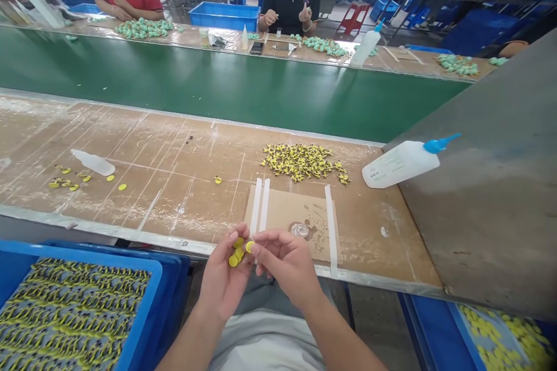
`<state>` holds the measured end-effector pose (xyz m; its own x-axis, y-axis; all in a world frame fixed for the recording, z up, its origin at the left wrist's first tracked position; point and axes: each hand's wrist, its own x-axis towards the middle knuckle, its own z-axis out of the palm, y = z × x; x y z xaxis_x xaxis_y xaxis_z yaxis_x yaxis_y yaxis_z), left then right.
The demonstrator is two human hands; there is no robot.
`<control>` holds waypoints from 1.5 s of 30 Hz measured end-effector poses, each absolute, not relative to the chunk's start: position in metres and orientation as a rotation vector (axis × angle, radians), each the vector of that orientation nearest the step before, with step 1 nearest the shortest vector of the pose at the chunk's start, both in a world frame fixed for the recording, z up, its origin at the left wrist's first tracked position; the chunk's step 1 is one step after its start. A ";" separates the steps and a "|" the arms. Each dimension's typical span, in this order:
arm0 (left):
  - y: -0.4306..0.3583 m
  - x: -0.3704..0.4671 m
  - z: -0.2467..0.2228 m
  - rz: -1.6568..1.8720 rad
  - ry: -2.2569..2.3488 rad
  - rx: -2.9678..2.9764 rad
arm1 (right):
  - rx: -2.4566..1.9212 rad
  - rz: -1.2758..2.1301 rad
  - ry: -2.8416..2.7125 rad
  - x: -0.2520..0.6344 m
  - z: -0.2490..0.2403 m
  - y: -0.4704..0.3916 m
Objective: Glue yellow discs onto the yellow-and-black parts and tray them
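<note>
Several small yellow discs lie in my left hand, whose fingers curl round them. My right hand pinches one yellow disc between thumb and forefinger, close beside the left fingertips. Both hands are over the front edge of the bench. Just beyond them a cardboard sheet, taped down with white strips, carries a small clear blob. Behind the sheet is a pile of tiny yellow-and-black pieces.
A white bottle with a blue nozzle leans by the metal panel at right. Blue trays of pieces stand at lower left and lower right. A green belt runs across; two co-workers sit beyond it.
</note>
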<state>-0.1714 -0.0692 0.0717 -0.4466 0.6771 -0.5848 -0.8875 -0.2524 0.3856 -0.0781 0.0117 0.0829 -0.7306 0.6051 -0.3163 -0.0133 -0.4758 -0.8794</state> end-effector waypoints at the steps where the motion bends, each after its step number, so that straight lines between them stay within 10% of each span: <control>1: -0.070 -0.168 0.071 1.853 0.843 -0.290 | -0.896 2.280 -1.229 -0.077 0.083 0.011; 16: -0.056 -0.160 0.062 1.858 0.879 0.002 | -1.098 2.220 -1.165 -0.076 0.088 0.020; 25: -0.052 -0.181 0.057 1.925 0.892 -0.134 | -1.222 0.511 -2.535 -0.080 0.070 0.167; 45: -0.044 -0.182 0.043 1.888 0.928 -0.214 | -0.974 1.173 -2.467 -0.092 0.047 0.214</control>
<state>-0.1817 -0.0438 0.0431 -0.5021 0.6967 -0.5124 -0.8313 -0.2253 0.5082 -0.0923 0.2137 0.0469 -0.7488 0.6597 -0.0644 0.4665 0.4554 -0.7583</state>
